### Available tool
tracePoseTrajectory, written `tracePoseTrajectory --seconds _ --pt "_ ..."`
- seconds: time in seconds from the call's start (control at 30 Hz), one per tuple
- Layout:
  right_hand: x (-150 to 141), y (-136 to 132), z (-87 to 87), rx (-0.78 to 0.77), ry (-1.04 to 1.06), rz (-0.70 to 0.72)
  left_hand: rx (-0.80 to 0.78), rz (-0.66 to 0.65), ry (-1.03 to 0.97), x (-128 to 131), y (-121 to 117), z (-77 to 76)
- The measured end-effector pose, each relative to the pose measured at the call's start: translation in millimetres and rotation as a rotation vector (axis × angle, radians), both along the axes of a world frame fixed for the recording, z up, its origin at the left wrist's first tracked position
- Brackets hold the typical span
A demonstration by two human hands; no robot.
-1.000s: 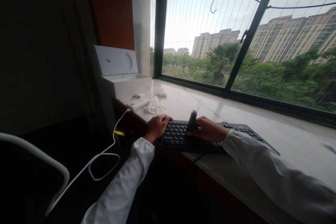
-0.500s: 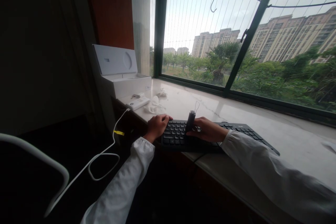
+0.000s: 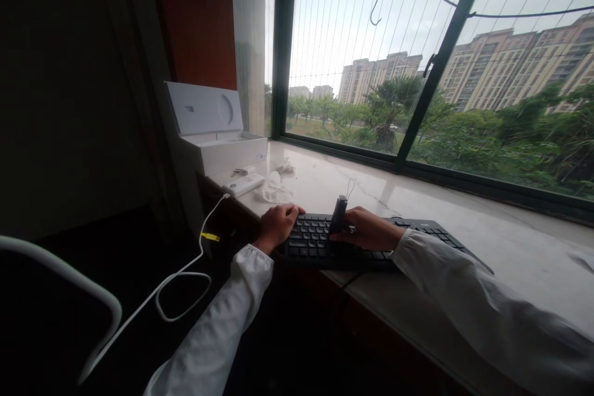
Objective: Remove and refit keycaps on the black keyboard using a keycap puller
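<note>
And the right hand (image 3: 369,227) has nudged the black stick-shaped tool (image 3: 338,213) a touch toward three o'clock since half a second ago, the thin cord loop (image 3: 351,187) at its top swinging the same way! Those fingers are closed round the tool, holding it nearly upright, leaning to one o'clock, its lower end down over the keys of the black keyboard (image 3: 309,236). Less keyboard peeks through the gap between them now. Over at nine o'clock of the tool, the left hand (image 3: 278,223) hasn't budged, half curled, fingertips on the keyboard's far left edge; whether it is pinching, I can't tell. Now to the containers: at ten o'clock from the keyboard stands a white box (image 3: 234,151), lid (image 3: 206,110) propped up, a round recess and a small rectangular one in that lid, the inside too shallow in view to read. Just below it, a white flat device (image 3: 244,184) takes a white cable (image 3: 203,221), with crumpled clear wrapping (image 3: 275,190) at its three o'clock.
</note>
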State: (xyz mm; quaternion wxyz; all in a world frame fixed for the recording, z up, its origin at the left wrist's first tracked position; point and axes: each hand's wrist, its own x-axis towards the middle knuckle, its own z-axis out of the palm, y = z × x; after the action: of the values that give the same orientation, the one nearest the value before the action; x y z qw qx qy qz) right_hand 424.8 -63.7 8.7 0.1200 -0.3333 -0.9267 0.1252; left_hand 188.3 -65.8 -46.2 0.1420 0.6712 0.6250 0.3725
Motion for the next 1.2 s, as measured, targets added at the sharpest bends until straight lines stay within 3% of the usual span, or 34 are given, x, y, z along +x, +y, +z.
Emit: tracePoseTrajectory --seconds 0.47,0.67,1.2 --pt "-3.4 -9.4 7.8 -0.038 0.045 0.049 0.013 0.008 0.002 1.1 0.2 0.2" --pt "-2.6 -6.9 5.0 -0.061 0.031 0.009 0.025 -0.002 0.001 0.0 1.6 -1.8" --pt "-1.8 -3.9 5.2 -0.01 0.027 0.059 0.012 -0.012 0.011 -0.2 1.6 -1.8"
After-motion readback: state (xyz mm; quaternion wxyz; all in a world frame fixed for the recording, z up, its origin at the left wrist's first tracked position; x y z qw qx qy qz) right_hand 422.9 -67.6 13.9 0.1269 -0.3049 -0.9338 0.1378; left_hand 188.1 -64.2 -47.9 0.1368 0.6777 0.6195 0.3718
